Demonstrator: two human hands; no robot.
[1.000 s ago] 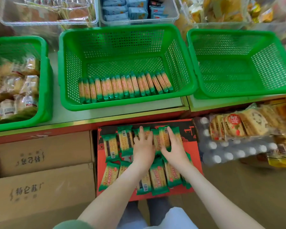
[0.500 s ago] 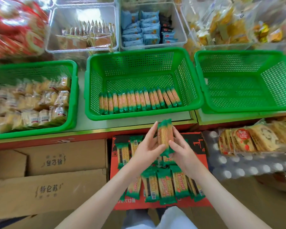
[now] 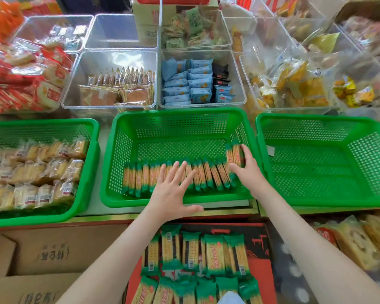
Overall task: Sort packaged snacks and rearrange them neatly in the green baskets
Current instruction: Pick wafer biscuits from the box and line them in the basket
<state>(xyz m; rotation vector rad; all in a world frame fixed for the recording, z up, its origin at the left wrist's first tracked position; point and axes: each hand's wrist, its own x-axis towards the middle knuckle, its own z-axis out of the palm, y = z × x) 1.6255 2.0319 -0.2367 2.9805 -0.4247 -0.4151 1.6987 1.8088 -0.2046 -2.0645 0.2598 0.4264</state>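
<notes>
Both hands have come up from the red box (image 3: 260, 268) to the middle green basket (image 3: 178, 114). The right hand (image 3: 249, 172) grips a small bunch of cracker packs (image 3: 234, 153) between thumb and curled fingers, on edge at the right end of the row of packs (image 3: 145, 178) along the basket's near wall. The left hand (image 3: 173, 191) lies flat, fingers straight and spread, pressing on the middle of that row. On the counter (image 3: 101, 207), the left green basket (image 3: 92, 163) holds pale wrapped cakes (image 3: 42, 172). The right green basket (image 3: 316, 128) stands just beside the middle one. Below the counter's front edge, loose packs (image 3: 213, 255) lie flat on the red box.
</notes>
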